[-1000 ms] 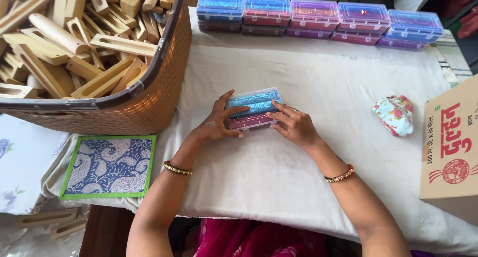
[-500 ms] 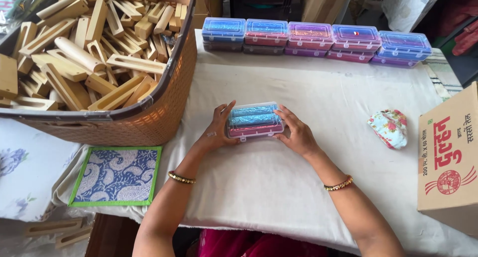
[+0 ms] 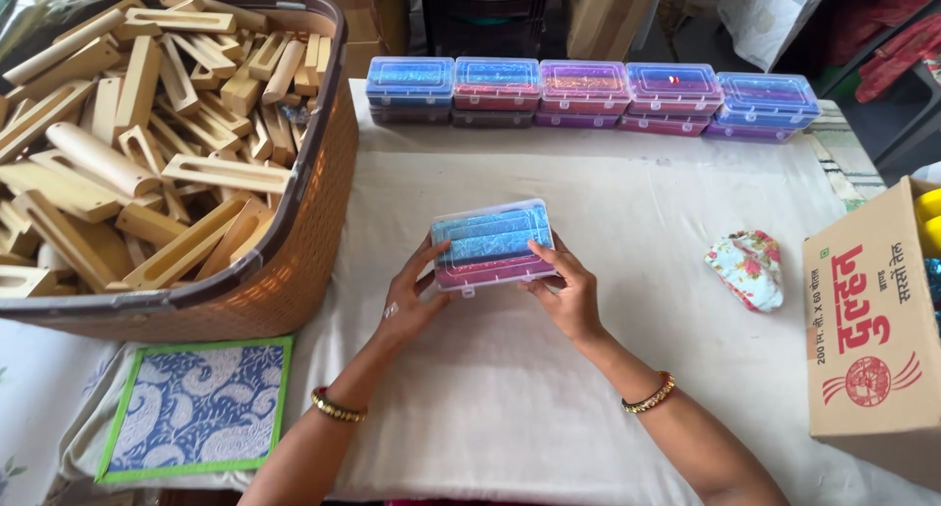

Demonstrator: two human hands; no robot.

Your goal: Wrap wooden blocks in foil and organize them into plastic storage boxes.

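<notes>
**Both hands on the clear box**

My left hand [image 3: 412,300] and right hand [image 3: 564,292] pinched the clear plastic box [image 3: 492,245] at its side edges, mid-cloth. Bare white cloth [image 3: 627,202] lay open toward twelve o'clock; the basket [image 3: 314,231] crowded nine o'clock.

Table [image 3: 608,212] covered with a white cloth, wrinkled in places. Far edge: row of five clear lidded plastic boxes [image 3: 588,92], side by side, touching, blue to pink to purple fills. Left: big woven brown basket [image 3: 294,271] full of wooden blocks, sitting on the table's left end. Near left corner: blue paisley mat with green border [image 3: 196,408], partly under the basket. Right: small floral fabric pouch [image 3: 747,268] lying flat; cardboard carton [image 3: 867,349] at the right edge, near side.
</notes>
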